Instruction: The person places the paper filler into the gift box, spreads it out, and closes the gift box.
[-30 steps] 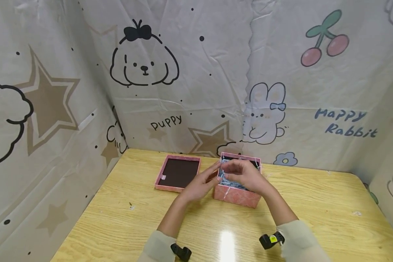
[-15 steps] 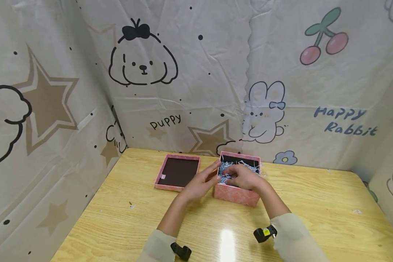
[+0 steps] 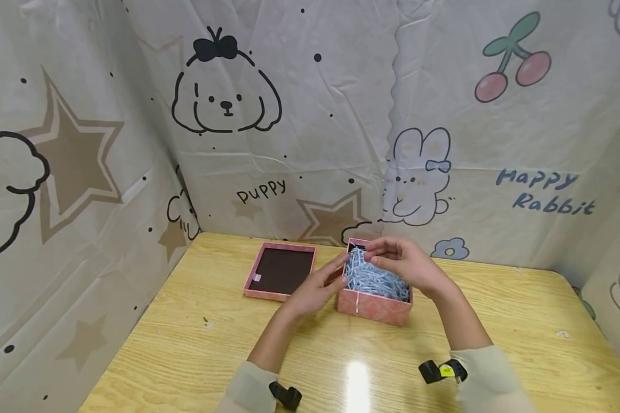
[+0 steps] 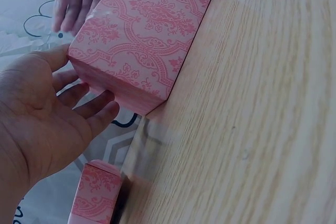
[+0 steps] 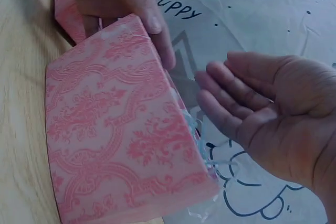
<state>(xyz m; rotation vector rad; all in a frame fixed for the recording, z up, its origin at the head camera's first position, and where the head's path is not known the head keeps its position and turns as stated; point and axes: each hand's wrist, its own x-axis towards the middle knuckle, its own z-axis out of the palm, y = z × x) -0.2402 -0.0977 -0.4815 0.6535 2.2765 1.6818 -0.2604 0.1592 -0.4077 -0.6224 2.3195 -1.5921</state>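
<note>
A pink patterned box (image 3: 374, 308) stands uncovered on the table, filled with pale blue shredded paper (image 3: 374, 279). A few strands hang over its rim. My left hand (image 3: 314, 291) rests against the box's left side, its thumb at the near corner and its loosely extended fingers along the wall (image 4: 144, 27). Above the box's right rear part hovers my right hand (image 3: 410, 265). Its fingers are slightly bent, and nothing is held; in the right wrist view that hand (image 5: 278, 103) is apart from the box. Part of the box's back is hidden behind it.
The shallow pink lid (image 3: 284, 272) with a dark inside lies left of the box, just beyond my left hand. A printed cloth (image 3: 336, 132) hangs behind and beside the wooden table (image 3: 212, 355). Small scraps (image 3: 208, 326) lie on the tabletop.
My right hand dipped into the box among the shredded paper, then rose out, up and rightward. The blue paper now covers most of the box's inside. My left hand has stayed put.
</note>
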